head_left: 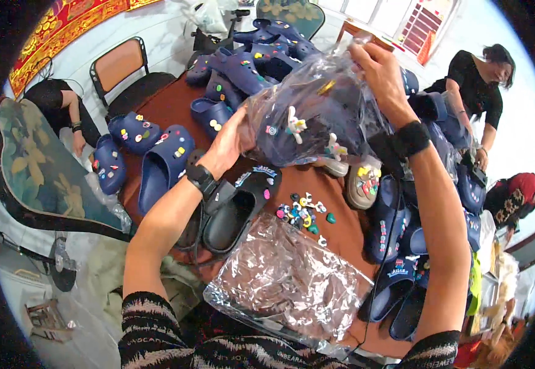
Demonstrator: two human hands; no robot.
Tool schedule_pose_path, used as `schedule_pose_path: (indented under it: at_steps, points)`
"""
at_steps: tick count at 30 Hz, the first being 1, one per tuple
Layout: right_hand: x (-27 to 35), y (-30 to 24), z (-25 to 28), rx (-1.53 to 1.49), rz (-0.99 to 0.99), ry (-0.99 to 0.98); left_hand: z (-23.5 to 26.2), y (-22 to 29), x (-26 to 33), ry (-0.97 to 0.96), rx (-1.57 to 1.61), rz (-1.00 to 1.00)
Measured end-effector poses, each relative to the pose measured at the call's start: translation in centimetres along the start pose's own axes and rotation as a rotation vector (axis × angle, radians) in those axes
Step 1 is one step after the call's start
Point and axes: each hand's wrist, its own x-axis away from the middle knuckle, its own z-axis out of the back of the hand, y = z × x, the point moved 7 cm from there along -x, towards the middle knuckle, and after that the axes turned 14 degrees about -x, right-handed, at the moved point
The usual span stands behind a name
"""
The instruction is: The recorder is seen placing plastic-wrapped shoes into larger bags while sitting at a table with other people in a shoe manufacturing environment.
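My left hand [227,144] grips the lower left edge of a clear plastic bag [316,114] held above the table. My right hand [381,71] pinches the bag's top edge. Inside the bag are dark blue clogs with small colourful charms on them. Below the bag on the brown table [163,104] lies a black clog [236,209] and a small pile of loose charms [304,212]. A stack of empty clear bags [286,283] lies at the near edge.
Many dark blue clogs [163,163] cover the table's left, far and right sides. A beige clog [363,184] sits near the bag. Chairs stand at left [46,172] and far left [123,67]. One person [479,80] works at the far right, another [58,101] sits at left.
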Motion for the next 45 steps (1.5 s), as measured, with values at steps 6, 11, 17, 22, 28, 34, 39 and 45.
schedule_pose_path:
  at_steps: [6, 11, 17, 22, 28, 34, 39, 45]
  points:
    - [-2.5, 0.3, -0.6, 0.027, -0.003, -0.065, 0.7, -4.7, -0.2, -0.029, 0.218, 0.173]
    - [-1.9, -1.2, -2.7, -0.071, 0.047, 0.039, 4.6, -2.5, -0.1, -0.080, 0.207, -0.115]
    - [-3.4, -2.5, -0.4, -0.236, -0.001, 0.058, 1.2, -2.3, 1.6, 0.007, 0.287, 0.067]
    - [-2.8, 0.8, -4.1, 0.116, -0.039, -0.264, 3.0, -4.1, 0.5, -0.054, 0.266, 0.053]
    - [8.4, 11.8, 1.8, 0.570, -0.382, -0.366, 4.5, -6.3, -0.3, 0.184, 0.183, 0.143]
    - [24.0, 14.7, 0.9, -0.132, -1.236, -0.573, 7.7, -6.6, -0.2, 0.200, 0.190, 0.108]
    - [31.9, 17.1, 2.0, -1.072, -1.250, -0.174, 3.1, -6.8, -0.9, 0.192, 0.202, 0.132]
    - [30.6, 13.9, -1.3, -0.269, -0.674, -0.442, 3.4, -6.4, -1.2, 0.188, 0.262, 0.133]
